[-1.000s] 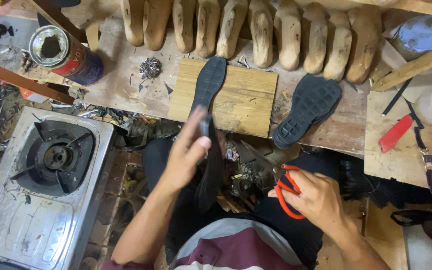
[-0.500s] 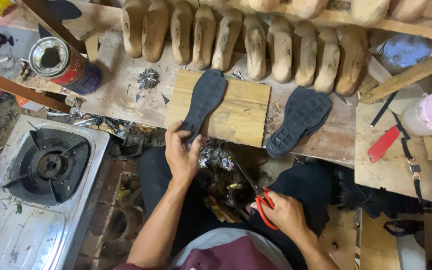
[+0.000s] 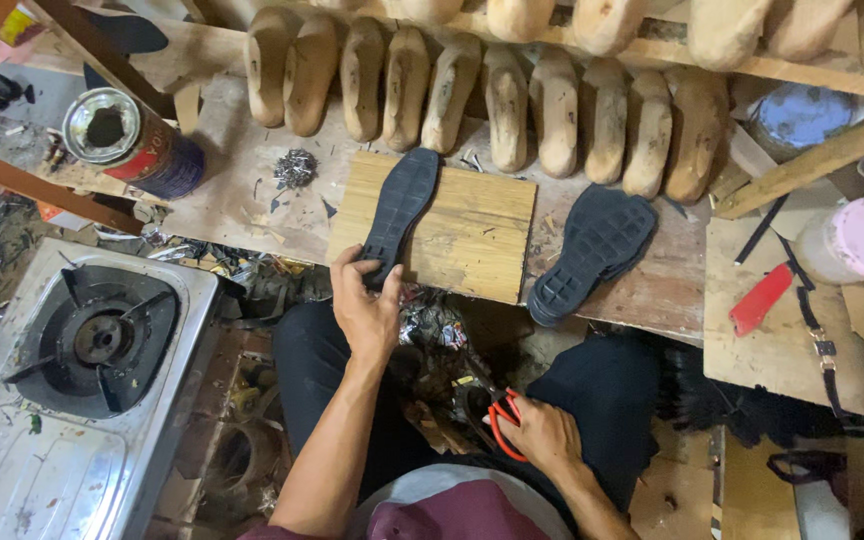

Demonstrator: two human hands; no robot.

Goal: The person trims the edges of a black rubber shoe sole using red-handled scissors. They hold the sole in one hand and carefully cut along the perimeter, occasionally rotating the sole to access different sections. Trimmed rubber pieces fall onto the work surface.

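Steel is seen at the far left, where a single-burner gas stove (image 3: 82,380) sits below the worktop (image 3: 242,190), and an open tin can (image 3: 137,140) with a dark blue and red side stands on the worktop above it. Next, the left hand (image 3: 364,305) is stretched forward from a bare forearm, its fingers (image 3: 352,262) curled over the near end of a black shoe sole (image 3: 400,212), which is pinched at the heel. This sole is laid flat on a pale wooden board (image 3: 472,235), tilted slightly to the right, its ribbed tread turned up. Behind it, a row of wooden shoe lasts (image 3: 512,95) is propped against the back rail. Lower down, the right hand (image 3: 544,435) is held near the lap over dark trousers, its fingers closed around the orange handles of scissors (image 3: 500,418). Further right, a second black sole (image 3: 592,250) with a blocky tread lies on the worktop, its near end overhanging the edge. A red utility knife (image 3: 760,298) and a pink-lidded tub (image 3: 857,240) are found at the right.
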